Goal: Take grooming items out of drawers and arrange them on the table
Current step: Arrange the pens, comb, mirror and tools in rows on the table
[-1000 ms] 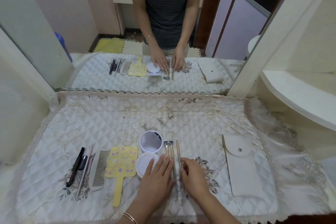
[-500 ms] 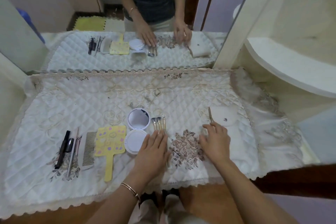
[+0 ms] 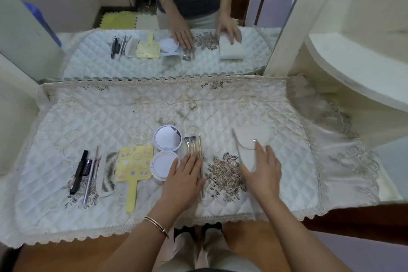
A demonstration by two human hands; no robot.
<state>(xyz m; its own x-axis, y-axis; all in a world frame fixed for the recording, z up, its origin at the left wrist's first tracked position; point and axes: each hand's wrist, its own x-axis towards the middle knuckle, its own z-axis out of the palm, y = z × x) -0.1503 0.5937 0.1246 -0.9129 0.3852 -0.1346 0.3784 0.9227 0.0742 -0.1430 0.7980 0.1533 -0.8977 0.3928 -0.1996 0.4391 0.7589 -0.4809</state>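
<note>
Grooming items lie in a row on the quilted white table cover (image 3: 114, 117). From the left: dark and metal pencils (image 3: 85, 170), a grey comb (image 3: 108, 171), a yellow hand mirror (image 3: 135, 163), an open white compact (image 3: 167, 142) and several thin makeup brushes (image 3: 192, 144). My left hand (image 3: 185, 178) lies flat on the brush handles, fingers straight. My right hand (image 3: 262, 172) is on the white snap pouch (image 3: 249, 139), thumb at its left edge, which looks raised. The hand is blurred.
A wall mirror (image 3: 154, 62) stands along the back edge and reflects the items and a person's hands. A curved cream shelf (image 3: 353, 62) juts out at the right. The lace-edged cover hangs over the front edge of the brown table (image 3: 353, 221).
My right hand left the brushes, moved right and took hold of the white pouch. My left hand stays flat on the brushes. The camera has tilted down.
</note>
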